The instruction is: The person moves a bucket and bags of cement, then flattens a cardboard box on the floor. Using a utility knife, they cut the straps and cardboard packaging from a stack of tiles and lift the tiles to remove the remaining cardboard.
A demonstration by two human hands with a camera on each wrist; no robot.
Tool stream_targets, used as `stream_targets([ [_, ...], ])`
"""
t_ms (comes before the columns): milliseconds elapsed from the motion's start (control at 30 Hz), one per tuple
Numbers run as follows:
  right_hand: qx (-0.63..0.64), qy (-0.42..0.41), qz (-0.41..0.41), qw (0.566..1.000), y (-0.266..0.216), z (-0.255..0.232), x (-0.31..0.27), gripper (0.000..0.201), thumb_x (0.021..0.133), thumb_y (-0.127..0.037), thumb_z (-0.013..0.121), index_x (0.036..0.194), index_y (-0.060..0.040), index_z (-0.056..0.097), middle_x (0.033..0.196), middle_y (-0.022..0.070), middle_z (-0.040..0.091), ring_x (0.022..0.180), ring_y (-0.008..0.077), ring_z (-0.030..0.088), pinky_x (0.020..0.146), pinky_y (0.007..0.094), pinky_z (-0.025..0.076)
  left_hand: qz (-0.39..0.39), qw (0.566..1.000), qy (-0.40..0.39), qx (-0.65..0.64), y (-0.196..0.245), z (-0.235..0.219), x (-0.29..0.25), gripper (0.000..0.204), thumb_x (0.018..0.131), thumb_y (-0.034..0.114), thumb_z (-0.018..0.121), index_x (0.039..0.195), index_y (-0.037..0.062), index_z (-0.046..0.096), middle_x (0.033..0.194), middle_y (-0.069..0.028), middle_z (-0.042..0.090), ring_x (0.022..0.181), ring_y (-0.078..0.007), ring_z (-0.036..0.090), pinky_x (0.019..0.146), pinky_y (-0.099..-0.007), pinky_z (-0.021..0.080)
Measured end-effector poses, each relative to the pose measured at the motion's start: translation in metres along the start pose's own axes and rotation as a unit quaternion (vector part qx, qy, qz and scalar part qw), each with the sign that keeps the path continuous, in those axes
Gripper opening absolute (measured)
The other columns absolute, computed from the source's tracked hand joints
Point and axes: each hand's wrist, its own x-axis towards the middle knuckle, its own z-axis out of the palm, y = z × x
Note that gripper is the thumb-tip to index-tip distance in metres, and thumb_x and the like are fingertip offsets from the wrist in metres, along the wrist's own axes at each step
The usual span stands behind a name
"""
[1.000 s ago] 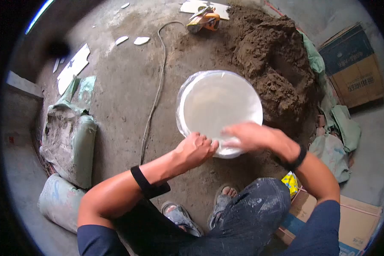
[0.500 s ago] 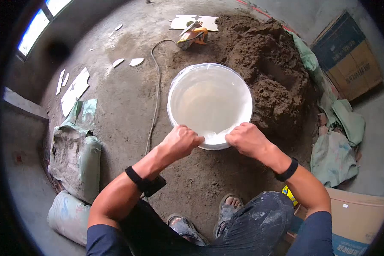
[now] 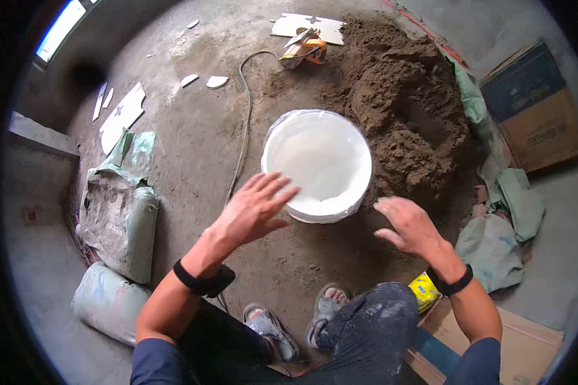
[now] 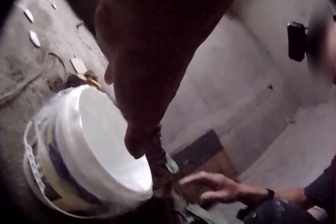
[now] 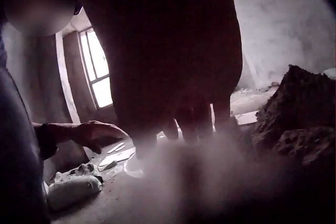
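Observation:
A white plastic bucket [image 3: 324,210] stands on the floor in front of me, with thin clear plastic film [image 3: 271,135] around its rim. Its inside looks pale and smooth. The left wrist view shows the bucket's outer wall [image 4: 79,150], partly printed, with a thin handle [image 4: 32,163] hanging at its side. My left hand [image 3: 253,206], fingers spread, hovers at the near left of the rim and overlaps it in the head view. To the right of the bucket my right hand [image 3: 411,224] is held in the air, fingers extended and thumb apart. Neither hand holds anything.
A heap of brown sand [image 3: 411,102] lies right behind the bucket. An orange power tool [image 3: 311,51] with a grey cable [image 3: 245,109] lies at the back near a cut white board [image 3: 327,29]. Filled sacks [image 3: 119,218] stand left; cardboard boxes [image 3: 539,109] are at right.
Half a second ago both hands gripped the film at the bucket's near rim. Now they have let go and moved apart, the left toward the left and the right toward the right, with fingers extended.

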Motion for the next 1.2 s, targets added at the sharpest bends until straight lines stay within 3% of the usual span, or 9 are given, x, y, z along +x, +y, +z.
stream_targets([
  [233, 0.183, -0.220, 0.182, 0.941, -0.092, -0.097, -0.117, 0.052, 0.085, -0.038, 0.064, 0.119, -0.0007, 0.053, 0.116, 0.0199, 0.059, 0.107, 0.0368, 0.057, 0.090, 0.0430, 0.047, -0.271, 0.944, -0.066, -0.178, -0.021, -0.103, -0.104, 0.057, 0.081, 0.026, 0.071, 0.130, 0.0060, 0.050, 0.124, -0.0160, 0.057, 0.117, -0.0322, 0.053, 0.098, -0.0410, 0.043],
  [300, 0.254, -0.278, 0.196, 0.906, -0.135, -0.116, -0.144, 0.056, 0.087, -0.042, 0.060, 0.123, 0.0005, 0.050, 0.119, 0.0210, 0.057, 0.110, 0.0383, 0.055, 0.092, 0.0438, 0.046, -0.427, 0.753, -0.072, -0.496, -0.012, -0.137, -0.142, 0.062, 0.084, 0.028, 0.070, 0.135, 0.0030, 0.044, 0.128, -0.0196, 0.054, 0.118, -0.0297, 0.053, 0.098, -0.0395, 0.044],
  [567, 0.302, -0.479, 0.239, 0.789, -0.250, -0.184, -0.217, 0.060, 0.090, -0.044, 0.055, 0.131, -0.0014, 0.045, 0.119, 0.0249, 0.059, 0.111, 0.0392, 0.056, 0.093, 0.0418, 0.045, -0.493, 0.708, -0.107, -0.495, 0.081, -0.250, -0.278, 0.066, 0.086, 0.034, 0.066, 0.136, -0.0015, 0.040, 0.125, -0.0221, 0.056, 0.117, -0.0277, 0.054, 0.096, -0.0368, 0.046],
  [633, 0.318, -0.488, 0.265, 0.769, -0.262, -0.202, -0.216, 0.057, 0.089, -0.045, 0.057, 0.127, -0.0032, 0.050, 0.111, 0.0234, 0.063, 0.106, 0.0367, 0.060, 0.090, 0.0404, 0.046, -0.507, 0.715, -0.067, -0.477, 0.105, -0.249, -0.313, 0.062, 0.087, 0.038, 0.064, 0.132, -0.0006, 0.046, 0.120, -0.0216, 0.060, 0.112, -0.0274, 0.058, 0.094, -0.0361, 0.046],
  [700, 0.419, -0.519, 0.296, 0.684, -0.258, -0.201, -0.227, 0.054, 0.093, -0.037, 0.055, 0.137, -0.0088, 0.045, 0.131, 0.0193, 0.053, 0.129, 0.0265, 0.043, 0.107, 0.0320, 0.032, -0.518, 0.739, -0.052, -0.428, 0.120, -0.210, -0.358, 0.058, 0.086, 0.040, 0.064, 0.126, 0.0005, 0.052, 0.117, -0.0204, 0.062, 0.107, -0.0273, 0.060, 0.092, -0.0357, 0.047],
  [733, 0.396, -0.505, 0.273, 0.717, -0.266, -0.207, -0.222, 0.055, 0.094, -0.038, 0.055, 0.135, -0.0029, 0.045, 0.129, 0.0191, 0.054, 0.126, 0.0272, 0.046, 0.105, 0.0332, 0.033, -0.532, 0.755, -0.003, -0.384, 0.135, -0.181, -0.380, 0.051, 0.085, 0.040, 0.063, 0.118, 0.0019, 0.058, 0.110, -0.0176, 0.065, 0.102, -0.0267, 0.063, 0.089, -0.0368, 0.048],
  [833, 0.375, -0.560, 0.295, 0.677, -0.286, -0.230, -0.177, 0.057, 0.095, -0.039, 0.051, 0.133, 0.0030, 0.046, 0.133, 0.0162, 0.052, 0.127, 0.0262, 0.045, 0.106, 0.0338, 0.033, -0.621, 0.699, -0.043, -0.352, 0.181, -0.104, -0.427, 0.030, 0.082, 0.031, 0.055, 0.096, 0.0084, 0.068, 0.096, -0.0165, 0.068, 0.090, -0.0344, 0.064, 0.077, -0.0431, 0.051],
  [1033, 0.252, -0.607, 0.216, 0.722, -0.293, -0.226, -0.104, 0.054, 0.094, -0.040, 0.051, 0.130, -0.0003, 0.049, 0.131, 0.0188, 0.053, 0.125, 0.0282, 0.046, 0.104, 0.0360, 0.034, -0.640, 0.611, -0.134, -0.447, 0.285, -0.069, -0.469, 0.034, 0.079, 0.039, 0.058, 0.082, 0.0071, 0.067, 0.086, -0.0171, 0.067, 0.080, -0.0337, 0.064, 0.071, -0.0452, 0.049],
  [1200, 0.144, -0.616, 0.161, 0.758, -0.326, -0.238, 0.008, 0.057, 0.090, -0.040, 0.056, 0.130, -0.0003, 0.047, 0.123, 0.0219, 0.055, 0.118, 0.0320, 0.050, 0.097, 0.0388, 0.040, -0.695, 0.540, 0.046, -0.473, 0.319, -0.091, -0.486, 0.032, 0.076, 0.038, 0.067, 0.076, 0.0065, 0.064, 0.076, -0.0140, 0.066, 0.071, -0.0300, 0.063, 0.064, -0.0423, 0.047],
])
